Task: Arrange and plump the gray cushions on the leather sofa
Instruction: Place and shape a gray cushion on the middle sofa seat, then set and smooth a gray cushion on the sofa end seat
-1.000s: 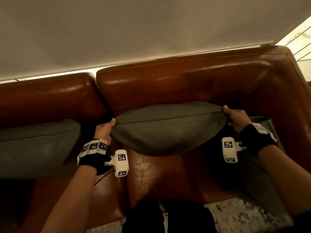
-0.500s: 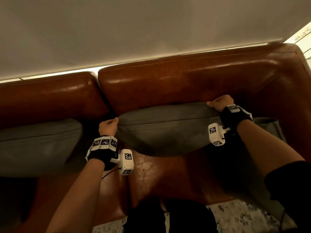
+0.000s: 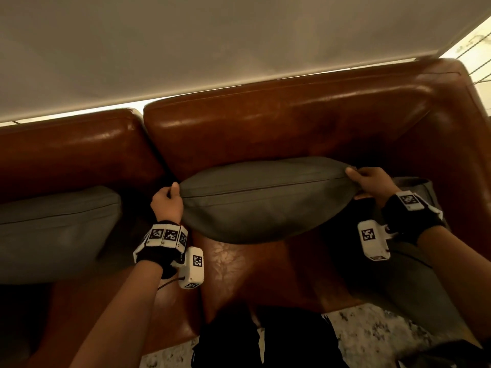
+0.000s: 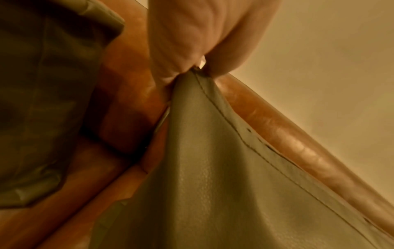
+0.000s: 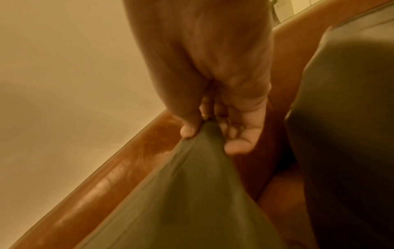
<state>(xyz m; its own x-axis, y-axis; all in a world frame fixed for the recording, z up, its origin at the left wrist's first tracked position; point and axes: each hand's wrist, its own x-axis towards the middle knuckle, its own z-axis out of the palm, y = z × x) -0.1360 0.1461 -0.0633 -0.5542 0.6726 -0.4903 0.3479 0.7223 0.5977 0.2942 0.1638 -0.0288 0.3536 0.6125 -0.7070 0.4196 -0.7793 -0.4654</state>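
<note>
A gray cushion (image 3: 263, 200) hangs upright against the back of the brown leather sofa (image 3: 279, 128), its top seam facing me. My left hand (image 3: 168, 200) pinches its upper left corner; the left wrist view shows that corner of the cushion (image 4: 213, 168) caught between thumb and fingers (image 4: 177, 50). My right hand (image 3: 369, 181) grips the upper right corner, and in the right wrist view the thumb and fingers (image 5: 238, 143) close round the fabric of the cushion (image 5: 181, 193). A second gray cushion (image 3: 53, 229) leans at the left.
A third gray cushion (image 3: 414, 274) lies by the right armrest (image 3: 457, 144), partly under my right forearm. A pale wall (image 3: 212, 43) rises behind the sofa. The bare leather seat (image 3: 252, 274) shows below the held cushion. Patterned rug (image 3: 372, 338) and my dark trouser legs lie at the bottom.
Half a second ago my right hand lay on top of the cushion's right end; it has shifted back out to the corner. The cushion has shifted slightly right and looks fuller.
</note>
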